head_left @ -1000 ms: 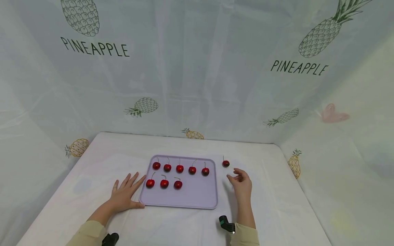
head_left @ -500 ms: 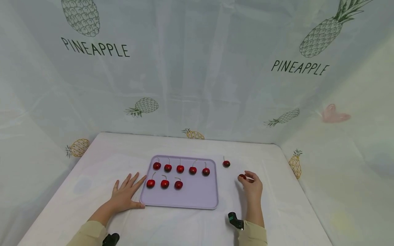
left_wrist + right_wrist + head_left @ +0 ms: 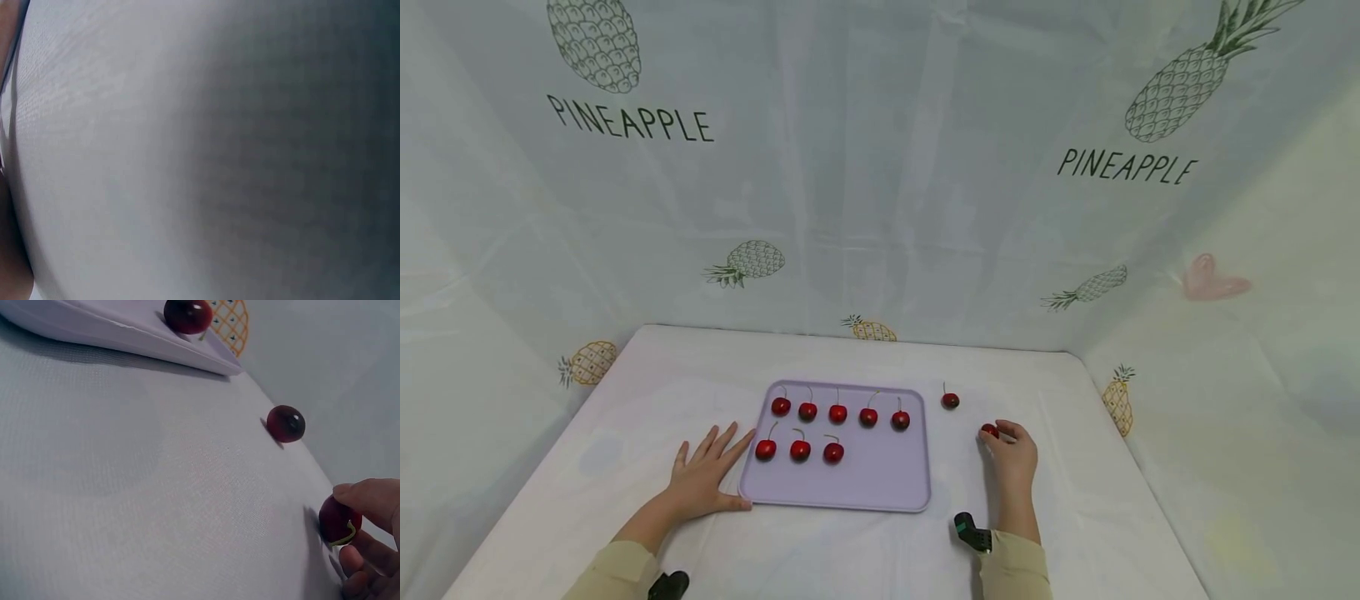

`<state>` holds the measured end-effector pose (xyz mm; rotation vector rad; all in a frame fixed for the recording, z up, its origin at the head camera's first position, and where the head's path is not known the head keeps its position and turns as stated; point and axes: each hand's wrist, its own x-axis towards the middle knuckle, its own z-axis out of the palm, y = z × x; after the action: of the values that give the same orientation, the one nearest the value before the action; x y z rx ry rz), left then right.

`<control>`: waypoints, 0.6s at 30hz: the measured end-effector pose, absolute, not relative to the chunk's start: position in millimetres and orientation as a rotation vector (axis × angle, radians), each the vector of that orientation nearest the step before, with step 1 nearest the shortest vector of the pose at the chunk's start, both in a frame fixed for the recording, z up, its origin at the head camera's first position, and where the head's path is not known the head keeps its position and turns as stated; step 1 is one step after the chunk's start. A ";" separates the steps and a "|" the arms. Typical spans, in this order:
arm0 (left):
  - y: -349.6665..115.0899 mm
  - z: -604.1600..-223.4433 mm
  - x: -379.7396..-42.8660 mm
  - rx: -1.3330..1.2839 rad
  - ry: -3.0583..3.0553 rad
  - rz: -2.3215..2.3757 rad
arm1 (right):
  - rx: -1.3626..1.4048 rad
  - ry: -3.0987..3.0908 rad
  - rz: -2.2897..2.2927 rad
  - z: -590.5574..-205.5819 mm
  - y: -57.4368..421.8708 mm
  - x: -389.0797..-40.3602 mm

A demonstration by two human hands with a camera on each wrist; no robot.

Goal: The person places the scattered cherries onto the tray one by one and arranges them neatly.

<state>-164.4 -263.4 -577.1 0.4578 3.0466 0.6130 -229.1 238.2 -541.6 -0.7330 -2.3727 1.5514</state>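
Right of the tray, my right hand [image 3: 1015, 457] pinches a dark red cherry [image 3: 339, 520] between thumb and fingers, its curled green stem showing in the right wrist view. Another cherry [image 3: 951, 401] lies on the cloth beyond that hand, beside the tray's far right corner. Spread flat, my left hand [image 3: 700, 479] rests at the left edge of the lilac tray [image 3: 880, 483]. Cherries stand on the tray in two rows: several in the back row [image 3: 838, 413] and three in the front row [image 3: 801, 451]. The left wrist view is mostly blurred cloth.
A white cloth [image 3: 820, 554] covers the table. Behind it hangs a pale curtain [image 3: 880, 192] printed with pineapples, which also runs down both sides. A black wrist camera [image 3: 973, 532] sits at my right wrist.
My right hand has moved right from beside the tray to the nearer loose cherry and now pinches it. My left hand and the cherries on the tray stay put.
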 end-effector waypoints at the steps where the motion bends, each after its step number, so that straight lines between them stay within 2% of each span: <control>1: -263.6 -577.5 -164.3 0.460 3.050 0.613 | -0.740 -2.373 1.553 -541.8 237.8 -229.3; 9: -264.1 -578.7 -163.8 0.488 3.071 0.634 | -0.764 -2.390 1.542 -539.6 235.0 -229.0; 18: -257.8 -560.2 -158.7 0.482 3.041 0.673 | -0.689 -2.384 1.643 -533.7 212.3 -215.7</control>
<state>-158.7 -257.8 -560.2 0.4822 3.0412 0.6734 -215.7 212.3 -533.7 -0.6891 -2.3842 1.6434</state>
